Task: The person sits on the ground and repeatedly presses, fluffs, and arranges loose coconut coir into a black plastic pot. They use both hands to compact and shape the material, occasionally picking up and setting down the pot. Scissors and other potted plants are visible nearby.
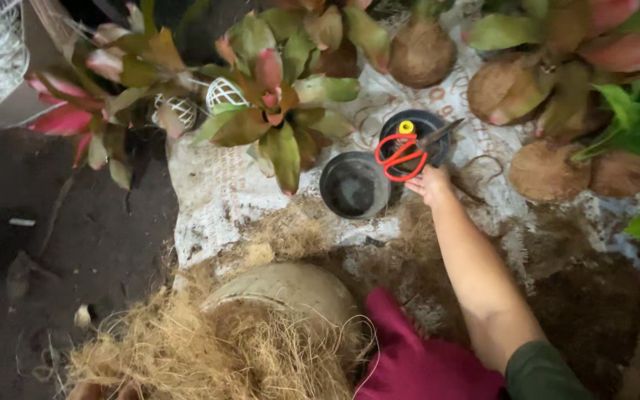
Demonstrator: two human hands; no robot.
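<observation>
**A hand reaches out with red scissors over the black pots**

The person's right hand [430, 184] is stretched far forward, away from the body. Its fingers are closed around the red-handled scissors with dark blades [407, 151]. The scissors lie right over the rim of the farther round black plastic pot [438, 127], and their blades point up and to the right. A small yellow ring [406, 127] sits at the top of the handles, just above the pot's opening.

A second round black plastic pot [354, 185] sits just beside the first, touching it or nearly so. Both pots stand with their open sides up on a white patterned sheet [216, 192] spread on the ground, likely so dirt and bits stay on the sheet.

The left hand does not show, so I cannot tell what its fingers do.

Close to the person's body lies a big heap of dry tan coconut fibre [209, 348] over a pale round lump [290, 289]. It is near, where it is easy to grab.

Round brown husk balls [422, 52] sit at the far side, well apart from the heap. Plants with green and pink leaves [275, 96] grow around them. A dark red cloth [416, 363] covers the person's lap.
</observation>
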